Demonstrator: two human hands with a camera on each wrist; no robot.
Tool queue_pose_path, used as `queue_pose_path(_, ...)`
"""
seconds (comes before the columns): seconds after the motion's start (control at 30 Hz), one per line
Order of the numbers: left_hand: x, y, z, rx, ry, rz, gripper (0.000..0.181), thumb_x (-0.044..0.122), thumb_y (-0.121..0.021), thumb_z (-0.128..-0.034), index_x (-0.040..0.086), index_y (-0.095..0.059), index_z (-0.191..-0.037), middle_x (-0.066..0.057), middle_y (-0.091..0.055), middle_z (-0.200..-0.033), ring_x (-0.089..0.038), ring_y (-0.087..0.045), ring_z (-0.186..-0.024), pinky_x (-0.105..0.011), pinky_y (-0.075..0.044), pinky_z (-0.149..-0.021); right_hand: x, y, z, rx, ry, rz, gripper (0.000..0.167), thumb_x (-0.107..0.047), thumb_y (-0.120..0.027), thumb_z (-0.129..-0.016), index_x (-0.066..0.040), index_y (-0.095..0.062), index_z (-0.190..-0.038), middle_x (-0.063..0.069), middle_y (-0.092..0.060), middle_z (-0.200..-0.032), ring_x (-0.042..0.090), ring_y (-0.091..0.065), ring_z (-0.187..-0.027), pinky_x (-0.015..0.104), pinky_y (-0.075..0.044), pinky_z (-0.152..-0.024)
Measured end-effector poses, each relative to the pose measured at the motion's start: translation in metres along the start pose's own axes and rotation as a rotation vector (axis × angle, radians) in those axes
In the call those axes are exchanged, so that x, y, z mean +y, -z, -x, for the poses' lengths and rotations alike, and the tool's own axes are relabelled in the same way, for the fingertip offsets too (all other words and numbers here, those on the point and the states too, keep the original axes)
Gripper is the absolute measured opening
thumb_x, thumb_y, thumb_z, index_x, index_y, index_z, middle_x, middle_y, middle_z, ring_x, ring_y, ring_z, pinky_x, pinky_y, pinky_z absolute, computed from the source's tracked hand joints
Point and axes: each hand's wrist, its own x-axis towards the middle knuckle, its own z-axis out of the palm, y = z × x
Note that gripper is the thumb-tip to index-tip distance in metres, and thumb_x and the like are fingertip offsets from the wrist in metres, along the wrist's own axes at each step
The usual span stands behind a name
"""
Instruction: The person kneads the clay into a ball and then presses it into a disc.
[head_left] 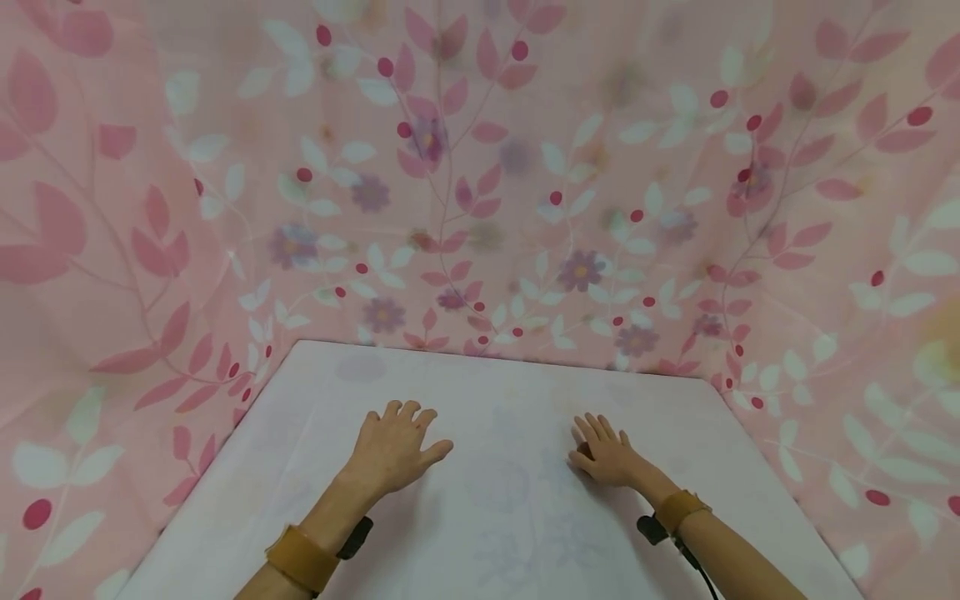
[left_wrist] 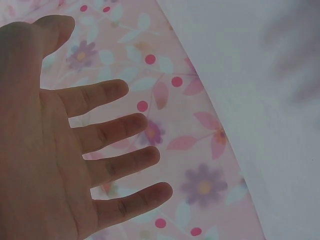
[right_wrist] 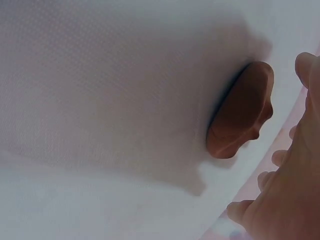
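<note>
A small reddish-brown object [right_wrist: 242,112], rounded with a bumpy edge and a dark underside, lies on the white tabletop [head_left: 495,467]. Its kind is unclear. My right hand [head_left: 606,454] is over it with fingers extended; in the right wrist view a gap shows between hand and object. From the head view only a dark bit of it appears between thumb and fingers. On the left, my left hand [head_left: 396,446] hovers above the table, fingers spread and slightly bent, holding nothing. Its palm and separated fingers are plain in the left wrist view.
Pink floral cloth [head_left: 480,208] hangs behind the table and along both sides. Each wrist wears a tan band [head_left: 303,558] with a small black camera [head_left: 651,529]; a cable runs from the right one.
</note>
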Motion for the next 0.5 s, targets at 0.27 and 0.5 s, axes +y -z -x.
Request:
queue_pose_path(0.27,0.001,-0.005,-0.005,0.006,-0.005,0.000,0.059,0.059,-0.052,-0.0946,0.013,-0.060,-0.131,-0.012,-0.059,-0.130,-0.034,-0.050,-0.120,-0.055,-0.046,-0.091,0.000,0.013,0.003,0.020,-0.010,0.019,0.073,-0.039,-0.050,-0.102,0.001,-0.020,-0.155,0.029,-0.015,-0.160,0.052,-0.008,-0.146,0.079,-0.007,-0.106)
queue_pose_path(0.5,-0.001,-0.006,-0.008,-0.006,0.012,0.014,0.060,0.058,-0.053,-0.0949,0.012,-0.060,-0.132,-0.013,-0.058,-0.132,-0.035,-0.050,-0.121,-0.056,-0.045,-0.093,0.002,0.024,0.006,0.093,0.038,0.009,0.071,-0.039,-0.046,-0.103,0.002,-0.018,-0.155,0.031,-0.016,-0.158,0.053,-0.009,-0.145,0.080,-0.006,-0.104)
